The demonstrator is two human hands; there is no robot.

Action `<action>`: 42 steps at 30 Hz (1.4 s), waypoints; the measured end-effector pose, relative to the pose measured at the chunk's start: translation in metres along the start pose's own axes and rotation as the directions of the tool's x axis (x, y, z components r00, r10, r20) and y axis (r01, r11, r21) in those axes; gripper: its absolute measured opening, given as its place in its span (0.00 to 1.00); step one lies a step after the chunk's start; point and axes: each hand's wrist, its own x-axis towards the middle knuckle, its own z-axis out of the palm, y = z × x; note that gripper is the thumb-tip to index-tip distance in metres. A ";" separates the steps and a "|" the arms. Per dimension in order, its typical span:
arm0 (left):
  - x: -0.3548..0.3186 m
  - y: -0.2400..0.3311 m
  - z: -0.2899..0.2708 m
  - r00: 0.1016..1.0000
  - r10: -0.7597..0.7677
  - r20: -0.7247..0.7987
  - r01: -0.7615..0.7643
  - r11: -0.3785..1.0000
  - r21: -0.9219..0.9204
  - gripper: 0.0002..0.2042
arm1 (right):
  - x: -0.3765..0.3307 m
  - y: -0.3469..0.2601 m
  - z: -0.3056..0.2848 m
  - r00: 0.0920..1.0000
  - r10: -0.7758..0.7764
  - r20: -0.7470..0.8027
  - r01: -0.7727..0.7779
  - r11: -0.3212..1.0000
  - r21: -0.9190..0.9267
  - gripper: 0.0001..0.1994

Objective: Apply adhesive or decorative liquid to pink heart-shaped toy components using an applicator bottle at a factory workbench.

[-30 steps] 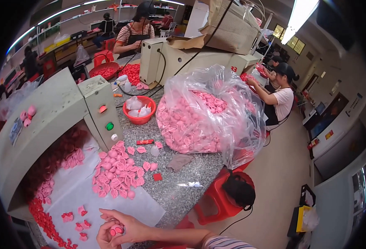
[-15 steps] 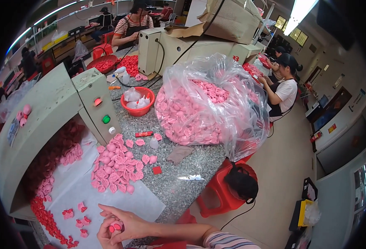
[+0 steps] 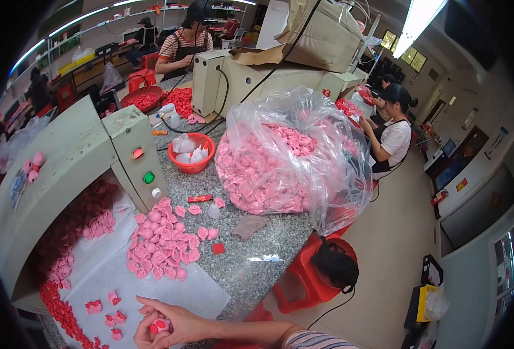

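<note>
At the lower edge, my two hands meet around a small rounded pink piece with red parts (image 3: 160, 326). My left hand (image 3: 144, 333) is closed about it from the left. Coming in from the right, my right hand (image 3: 182, 323) presses on the same piece, its upper fingers reaching over the left hand. Part of the piece is hidden by the fingers. Several pink-and-red pieces (image 3: 94, 306) lie on the white sheet (image 3: 204, 294) beside the hands. Farther left on it is a row of small red parts (image 3: 65, 314), and beyond is a pile of pink shell-shaped parts (image 3: 158, 244).
An arched grey machine (image 3: 53, 157) with buttons stands at left, pink parts under it. A big clear bag of pink parts (image 3: 263, 174), a red basket with bottles (image 3: 193, 166) and a grey cloth (image 3: 249, 227) rest on the speckled table. A red stool (image 3: 295, 279) stands right; co-workers sit beyond.
The view has tilted slightly, so the table things sit a little lower and farther left. Both hands stay together on the pink piece, which now shows its red parts from a slightly different angle.
</note>
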 end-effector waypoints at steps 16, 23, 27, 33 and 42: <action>-0.008 0.026 0.025 1.000 -0.015 0.025 0.014 0.999 0.036 0.15 | 0.009 -0.013 0.004 0.989 -0.135 -0.066 0.122 0.977 -0.173 0.26; -0.010 0.019 0.009 0.990 -0.102 0.097 0.131 0.925 -0.357 0.13 | 0.014 -0.015 0.013 0.999 -0.044 0.004 0.043 0.964 -0.263 0.29; -0.012 0.020 0.003 0.957 -0.170 0.236 0.281 0.745 -0.605 0.17 | 0.007 -0.017 0.016 0.997 0.081 0.005 -0.081 0.996 -0.044 0.35; -0.006 0.017 -0.002 0.946 -0.141 0.293 0.318 0.590 -0.742 0.20 | -0.005 -0.010 0.007 0.939 -0.286 -0.190 0.230 0.935 -0.269 0.23; -0.008 0.024 -0.004 0.953 -0.083 0.291 0.264 0.699 -0.664 0.16 | -0.003 -0.022 0.010 0.929 -0.334 -0.160 0.253 0.888 -0.384 0.14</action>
